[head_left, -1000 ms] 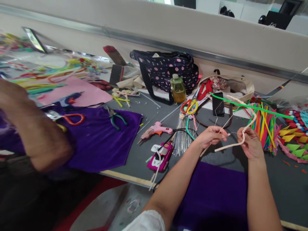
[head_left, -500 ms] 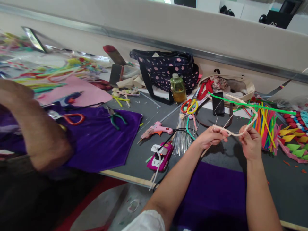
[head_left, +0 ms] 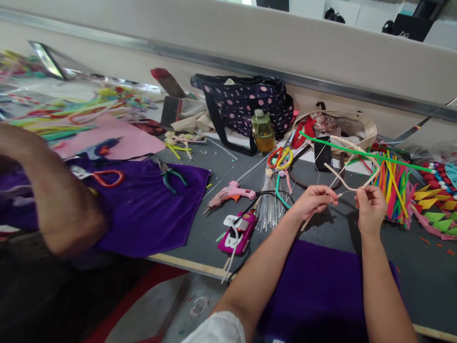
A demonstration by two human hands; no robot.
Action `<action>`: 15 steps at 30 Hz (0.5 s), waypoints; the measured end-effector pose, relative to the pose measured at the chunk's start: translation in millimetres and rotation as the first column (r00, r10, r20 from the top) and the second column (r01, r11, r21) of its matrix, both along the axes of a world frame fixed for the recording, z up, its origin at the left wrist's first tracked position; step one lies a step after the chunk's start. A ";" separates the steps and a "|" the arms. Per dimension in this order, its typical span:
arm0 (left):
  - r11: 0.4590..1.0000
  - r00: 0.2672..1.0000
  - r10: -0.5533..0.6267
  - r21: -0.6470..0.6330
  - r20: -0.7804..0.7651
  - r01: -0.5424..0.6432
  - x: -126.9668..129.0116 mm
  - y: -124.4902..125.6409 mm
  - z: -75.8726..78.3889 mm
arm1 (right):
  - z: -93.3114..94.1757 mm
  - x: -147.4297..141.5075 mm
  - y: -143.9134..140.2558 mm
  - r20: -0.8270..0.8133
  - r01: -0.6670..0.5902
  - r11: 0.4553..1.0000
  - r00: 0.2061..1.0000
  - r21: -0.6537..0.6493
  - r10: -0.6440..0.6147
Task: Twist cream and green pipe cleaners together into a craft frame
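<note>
Cream pipe cleaner (head_left: 344,183): loop now swung upward; light, bendy. Left hand (head_left: 314,200) and right hand (head_left: 371,208) pinch its ends; best held there.

Co-worker's forearm (head_left: 53,190) blurred, cut off at left edge

on the table (head_left: 200,238), the left hand (head_left: 314,201) and the right hand (head_left: 371,206) sit side by side above a cloth (head_left: 314,286) at the near edge, a fuzzy wire (head_left: 352,166) arching between and behind them. left of the left hand lies a bundle of thin wires (head_left: 269,207), then a glue gun (head_left: 232,192), with pliers (head_left: 170,175) farther left on a second cloth (head_left: 150,209). behind stand a bottle (head_left: 263,131) and a spotted bag (head_left: 246,102). a phone (head_left: 323,152) lies behind the hands. a stack of fuzzy sticks (head_left: 392,188) lies right of the right hand. another person's arm (head_left: 53,195) is far left.
</note>
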State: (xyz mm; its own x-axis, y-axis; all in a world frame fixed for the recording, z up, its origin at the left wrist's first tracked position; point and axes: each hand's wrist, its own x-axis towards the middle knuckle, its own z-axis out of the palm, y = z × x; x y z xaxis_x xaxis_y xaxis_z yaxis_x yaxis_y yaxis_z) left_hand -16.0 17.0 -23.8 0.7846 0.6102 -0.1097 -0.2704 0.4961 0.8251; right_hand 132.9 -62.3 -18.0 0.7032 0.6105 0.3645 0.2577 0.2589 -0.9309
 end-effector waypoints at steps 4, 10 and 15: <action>0.999 1.000 -0.021 0.027 -0.012 0.021 0.9 -1.1 -1.1 | -4.0 2.5 1.3 0.081 0.100 0.995 0.992 -0.029 -0.098; 0.997 0.998 -0.064 0.034 -0.024 0.065 0.9 0.2 -8.2 | -6.4 1.1 2.7 0.103 0.108 0.994 0.989 -0.031 -0.105; 0.988 0.989 -0.143 -0.067 -0.028 0.141 1.2 1.6 -16.1 | -6.8 -3.5 1.4 -0.067 -0.047 0.997 0.996 0.056 0.051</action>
State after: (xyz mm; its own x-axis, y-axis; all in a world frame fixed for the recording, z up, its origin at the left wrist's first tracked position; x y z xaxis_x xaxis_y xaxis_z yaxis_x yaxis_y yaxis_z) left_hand -14.8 18.6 -39.8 0.8583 0.4833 -0.1725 -0.1664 0.5800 0.7974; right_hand 129.4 -60.9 -24.8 0.6972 0.6256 0.3501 0.1798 0.3201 -0.9302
